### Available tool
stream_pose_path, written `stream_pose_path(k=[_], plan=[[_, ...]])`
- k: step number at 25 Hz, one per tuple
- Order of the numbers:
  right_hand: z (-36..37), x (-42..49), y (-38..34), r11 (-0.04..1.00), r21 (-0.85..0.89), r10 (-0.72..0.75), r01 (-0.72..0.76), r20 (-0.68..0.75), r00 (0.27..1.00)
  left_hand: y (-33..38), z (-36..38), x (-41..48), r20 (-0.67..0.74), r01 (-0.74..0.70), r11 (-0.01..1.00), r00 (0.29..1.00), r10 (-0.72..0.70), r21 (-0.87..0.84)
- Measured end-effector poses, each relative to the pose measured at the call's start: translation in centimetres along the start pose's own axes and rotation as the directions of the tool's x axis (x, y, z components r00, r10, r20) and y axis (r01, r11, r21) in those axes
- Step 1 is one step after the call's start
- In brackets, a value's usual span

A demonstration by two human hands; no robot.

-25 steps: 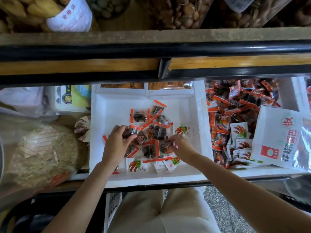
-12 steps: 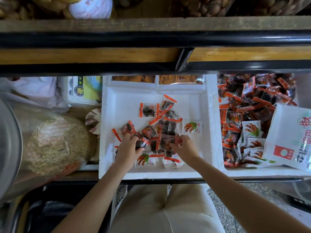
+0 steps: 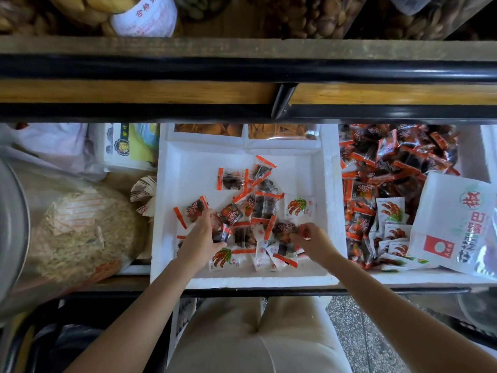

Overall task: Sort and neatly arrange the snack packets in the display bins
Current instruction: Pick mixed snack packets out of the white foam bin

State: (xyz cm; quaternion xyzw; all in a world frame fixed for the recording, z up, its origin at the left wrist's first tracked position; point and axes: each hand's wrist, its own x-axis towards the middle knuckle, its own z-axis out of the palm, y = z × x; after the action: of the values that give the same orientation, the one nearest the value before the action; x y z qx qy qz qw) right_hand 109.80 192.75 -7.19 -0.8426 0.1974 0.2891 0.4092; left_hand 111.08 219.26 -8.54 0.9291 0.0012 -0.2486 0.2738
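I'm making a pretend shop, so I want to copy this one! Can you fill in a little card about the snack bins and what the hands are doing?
Middle bin: white foam, packets in a loose mixed pile
Red-edged packets: dark inside, lots here
White packets: a few, mixed in
Left hand: grips one red-edged packet
Right hand: pinches another red-edged packet
Right bin: both kinds heaped, plus a big white bag
Sorted yet: no

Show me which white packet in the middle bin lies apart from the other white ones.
The white packet lying on the right, farther back; the rest cluster at the front of the middle bin.
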Motion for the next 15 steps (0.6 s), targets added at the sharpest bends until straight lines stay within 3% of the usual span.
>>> stream_pose_path(k=[3,7,10,15], plan=[[-1.2,-0.2,0.5,0.997,0.082,0.01,-0.011,0.011,1.0,-0.1,0.1,-1.0,0.022,0.076,0.997,0.997,-0.076,0.003],[-2.7,-1.1,1.2,0.989,0.144,-0.026,0.022,0.031,0.999,1.6,-1.5,-1.7,-0.053,0.056,0.993,0.997,-0.061,-0.102],[-5.0,-2.1,1.3,0.967,0.248,-0.058,0.056,0.0,0.998,5.6,-2.7,-1.7,-0.136,0.013,0.977,0.99,-0.043,-0.214],[-12.1,-3.4,1.7,0.937,0.335,-0.066,0.102,-0.117,0.991,14.9,-0.7,0.0,-0.091,-0.004,0.914,0.995,-0.036,-0.406]])
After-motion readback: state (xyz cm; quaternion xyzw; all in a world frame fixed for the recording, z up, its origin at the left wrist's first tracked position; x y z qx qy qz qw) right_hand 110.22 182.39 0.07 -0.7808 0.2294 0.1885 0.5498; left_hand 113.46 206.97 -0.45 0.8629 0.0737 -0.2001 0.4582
